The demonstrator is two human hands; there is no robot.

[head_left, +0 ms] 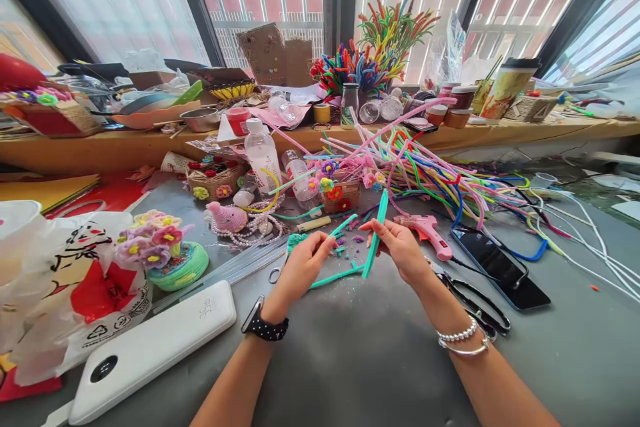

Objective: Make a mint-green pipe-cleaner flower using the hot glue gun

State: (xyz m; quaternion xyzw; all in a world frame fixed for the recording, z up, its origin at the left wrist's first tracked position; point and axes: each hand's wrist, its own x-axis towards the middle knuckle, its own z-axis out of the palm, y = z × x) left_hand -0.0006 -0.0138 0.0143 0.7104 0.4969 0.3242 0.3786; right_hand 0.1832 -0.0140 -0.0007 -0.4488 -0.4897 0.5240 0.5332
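Observation:
My left hand [311, 259] pinches a thin teal pipe cleaner [345, 223] whose free end points up and right. In my right hand [400, 250], a flat bundle of teal pipe cleaners [376, 233] stands nearly upright between thumb and fingers. The two pieces are apart. Another teal strand [336, 277] lies on the table below, reaching toward the bundle's lower end. Small teal and purple snippets are scattered between the hands. Scissors [274, 275] lie partly hidden behind my left hand. A pink glue gun [431, 235] rests just beyond my right hand.
Many coloured pipe cleaners [430, 173] spread across the back right. A phone [500, 267] and black-handled scissors [483, 307] lie at right. A white power bank [155, 347], a plastic bag [100, 280] and a crocheted flower pot [177, 265] occupy the left. A bottle [263, 157] stands behind.

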